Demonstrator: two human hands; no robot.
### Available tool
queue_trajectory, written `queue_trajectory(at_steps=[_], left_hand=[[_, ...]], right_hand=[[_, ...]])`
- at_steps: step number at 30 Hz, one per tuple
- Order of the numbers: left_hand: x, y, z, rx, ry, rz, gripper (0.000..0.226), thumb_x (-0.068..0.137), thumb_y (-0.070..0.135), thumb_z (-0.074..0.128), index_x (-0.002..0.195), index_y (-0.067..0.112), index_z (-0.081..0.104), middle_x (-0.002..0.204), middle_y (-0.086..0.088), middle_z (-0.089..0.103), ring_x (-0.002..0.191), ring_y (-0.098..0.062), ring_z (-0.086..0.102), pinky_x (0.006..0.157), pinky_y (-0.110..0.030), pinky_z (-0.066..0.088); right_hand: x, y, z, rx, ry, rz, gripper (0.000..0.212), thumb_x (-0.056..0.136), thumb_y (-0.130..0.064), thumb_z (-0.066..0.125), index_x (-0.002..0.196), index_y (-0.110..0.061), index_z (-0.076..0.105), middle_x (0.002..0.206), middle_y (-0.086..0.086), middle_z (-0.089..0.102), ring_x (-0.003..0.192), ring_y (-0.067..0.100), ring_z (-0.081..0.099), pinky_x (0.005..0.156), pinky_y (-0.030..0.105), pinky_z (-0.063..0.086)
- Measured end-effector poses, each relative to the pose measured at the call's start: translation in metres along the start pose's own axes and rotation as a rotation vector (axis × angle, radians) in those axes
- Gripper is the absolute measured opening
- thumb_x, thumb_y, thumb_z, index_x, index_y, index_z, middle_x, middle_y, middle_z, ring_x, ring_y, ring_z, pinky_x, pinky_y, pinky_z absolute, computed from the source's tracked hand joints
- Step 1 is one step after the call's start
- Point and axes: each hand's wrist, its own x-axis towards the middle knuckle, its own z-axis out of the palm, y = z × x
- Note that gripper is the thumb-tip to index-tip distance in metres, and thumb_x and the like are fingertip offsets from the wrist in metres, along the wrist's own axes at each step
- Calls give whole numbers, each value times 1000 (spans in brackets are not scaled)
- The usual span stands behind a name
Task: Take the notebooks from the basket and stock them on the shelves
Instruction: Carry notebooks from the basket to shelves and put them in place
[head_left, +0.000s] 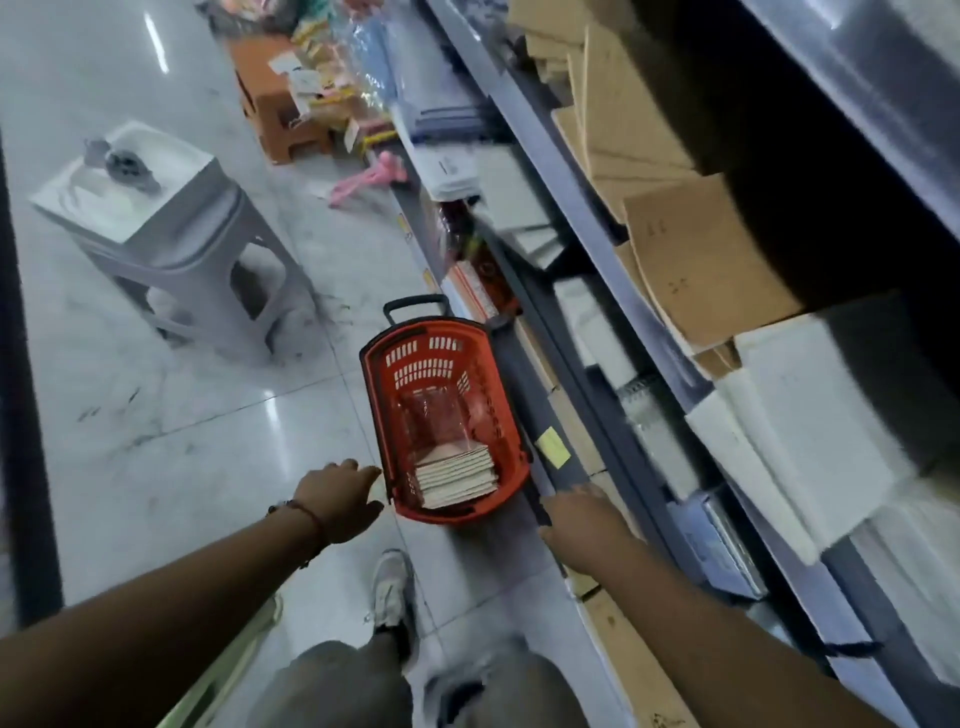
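A red plastic basket (384, 395) stands on the tiled floor beside the shelving. A stack of notebooks (456, 475) lies in its near end, pale page edges up. My left hand (340, 499) hovers just left of the basket's near corner, fingers relaxed and holding nothing. My right hand (582, 525) is stretched out to the right of the basket, against the dark edge of a low shelf (524, 395), fingers extended. The shelves on the right carry brown notebooks (696, 260) and white stacks (810, 410).
A grey plastic stool (171, 244) stands on the floor at the left, an orange stool (270, 109) with packaged goods farther back. A pink item (363, 179) lies on the floor. My shoe (389, 587) is just behind the basket.
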Motion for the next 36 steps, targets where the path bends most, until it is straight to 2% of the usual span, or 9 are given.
queue_trajectory(at_steps=[5,16,20,23,25,27,30,32,36], left_hand=[[66,-10,21,-28,-71,-68,54,97,49,48,145,24,44,130,-7,57,113,-26,60,90,-37,53],[237,0,119,-162,-76,-92,49,93,48,51,139,31,44,129,-5,58,110,-28,61,90,-41,54],[318,16,164,-171,-92,-21,48,95,44,51,140,27,44,135,-7,52,116,-29,57,92,-40,53],[366,25,202,-217,-149,2,47,97,39,50,141,24,43,142,-11,45,118,-31,56,92,-42,52],[387,26,227,-249,-227,24,44,97,38,50,139,24,44,142,-12,44,117,-33,56,92,-41,50],[396,22,253,-336,-273,4,36,92,51,55,119,27,50,127,-10,52,108,-33,58,86,-39,50],[398,17,282,-515,-270,-52,41,85,67,57,95,29,46,109,-4,55,92,-27,58,74,-35,46],[396,15,288,-572,-233,-67,42,84,67,59,89,28,45,101,-1,55,86,-22,57,68,-33,40],[394,15,284,-650,-207,-104,43,84,65,60,83,25,45,94,0,58,81,-21,57,67,-34,43]], right_hand=[[82,-9,-1,-38,-8,-75,35,100,-33,44,127,-14,57,128,11,58,124,32,46,108,39,30],[312,-7,90,381,-98,-36,41,96,-36,52,128,-12,61,126,12,62,113,32,58,92,36,48],[397,3,122,581,-89,115,37,98,-36,51,112,-5,65,111,13,67,101,31,62,78,31,51],[445,-1,137,696,-148,250,28,98,-34,50,95,-8,60,95,8,61,87,24,58,53,25,35],[472,-5,145,700,-189,306,34,98,-35,51,111,-6,63,109,13,63,93,27,58,62,26,34],[491,-15,152,641,-201,379,38,96,-31,54,122,-3,62,123,16,62,102,30,61,70,24,36],[500,-28,159,446,-114,429,34,90,-22,59,119,-7,64,127,16,61,115,35,59,79,29,44],[503,-38,163,340,-20,375,34,90,-19,57,122,-10,62,130,13,57,121,34,53,96,36,45],[510,-54,160,702,-67,467,41,92,-11,55,132,-3,52,134,18,54,123,37,53,102,43,48]])
